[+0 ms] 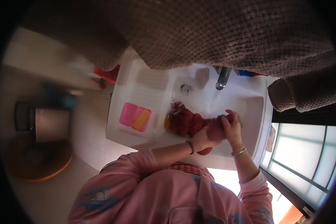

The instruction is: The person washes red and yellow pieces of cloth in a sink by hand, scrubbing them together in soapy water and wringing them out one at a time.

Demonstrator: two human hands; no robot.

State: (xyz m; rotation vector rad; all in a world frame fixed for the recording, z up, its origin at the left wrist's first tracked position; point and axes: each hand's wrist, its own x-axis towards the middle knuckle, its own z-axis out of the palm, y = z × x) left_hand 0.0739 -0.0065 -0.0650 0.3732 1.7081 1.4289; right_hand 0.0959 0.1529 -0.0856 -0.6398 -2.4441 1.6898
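Observation:
In the white sink, a wet dark red cloth (184, 121) lies bunched up, its left part soaking in sudsy water. My left hand (202, 140) is closed round its right end from below. My right hand (232, 128) grips the same end from the right, thumb and fingers bent over it. A small fold of the cloth hangs below my left hand. The metal faucet (222, 78) stands just beyond the cloth; whether water is running from it is hard to make out. Something yellow (167, 122) peeks out at the cloth's left edge.
On the sink's ridged left side (149, 82) sits an open pink soap box (130, 115) with a yellow soap bar (141, 119). A drain (186, 89) shows near the back. A brown waffle towel (227, 33) hangs across the top. A round stool (37, 160) stands far left.

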